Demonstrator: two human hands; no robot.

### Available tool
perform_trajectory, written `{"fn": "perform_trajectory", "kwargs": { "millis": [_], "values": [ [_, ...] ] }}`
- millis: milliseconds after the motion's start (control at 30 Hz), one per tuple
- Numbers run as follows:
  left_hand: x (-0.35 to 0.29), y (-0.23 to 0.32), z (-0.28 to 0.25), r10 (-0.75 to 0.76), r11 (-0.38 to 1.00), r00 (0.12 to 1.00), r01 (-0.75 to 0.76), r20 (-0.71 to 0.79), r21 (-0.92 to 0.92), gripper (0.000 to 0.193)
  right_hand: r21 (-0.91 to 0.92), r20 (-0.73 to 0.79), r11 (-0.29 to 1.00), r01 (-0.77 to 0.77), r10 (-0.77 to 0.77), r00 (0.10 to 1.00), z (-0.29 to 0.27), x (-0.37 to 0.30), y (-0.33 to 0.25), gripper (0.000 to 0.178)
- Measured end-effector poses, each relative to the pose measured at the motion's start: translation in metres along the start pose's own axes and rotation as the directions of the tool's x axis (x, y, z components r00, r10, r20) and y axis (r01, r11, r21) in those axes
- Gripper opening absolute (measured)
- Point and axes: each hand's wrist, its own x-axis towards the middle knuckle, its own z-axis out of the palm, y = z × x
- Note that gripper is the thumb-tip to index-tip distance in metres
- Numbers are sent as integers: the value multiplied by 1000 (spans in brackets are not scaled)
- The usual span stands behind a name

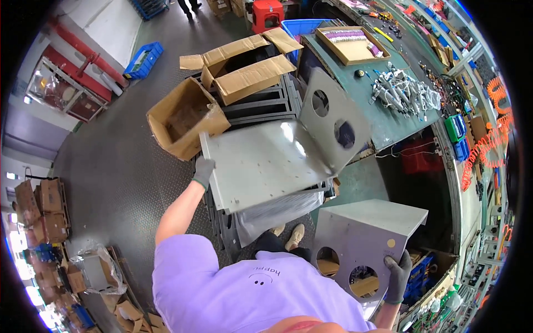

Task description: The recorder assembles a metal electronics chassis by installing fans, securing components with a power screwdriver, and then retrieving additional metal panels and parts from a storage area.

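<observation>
My left hand (204, 171), in a grey glove, grips the left edge of a large bent sheet-metal panel (261, 161). Its raised far-right flange has two round holes. The panel lies tilted over a stack of dark metal frames (266, 102) and a plastic-wrapped piece (280, 213). On my right side, a second bent sheet-metal panel (355, 238), also with two round holes, stands at an angle. My gloved right hand (398, 276) is closed on its right edge, fingers on the face beside a small round tan spot. The two panels are apart.
Two open cardboard boxes (183, 119) (250, 77) stand beyond the left panel. A green-topped workbench (355, 91) at the right holds a shallow carton (355, 60) and a pile of bagged metal parts (402, 91). Orange coiled hoses (491, 139) hang at the far right.
</observation>
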Motion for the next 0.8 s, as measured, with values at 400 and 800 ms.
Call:
{"fn": "perform_trajectory", "kwargs": {
  "millis": [400, 800],
  "values": [
    [83, -111, 17, 105, 990, 982, -87, -159, 112, 22, 15, -83, 998, -56, 57, 995, -3, -19, -14, 45],
    [-177, 111, 185, 339, 884, 620, -467, 707, -14, 44, -42, -28, 998, -50, 49, 998, -9, -49, -4, 21]
  ]
}}
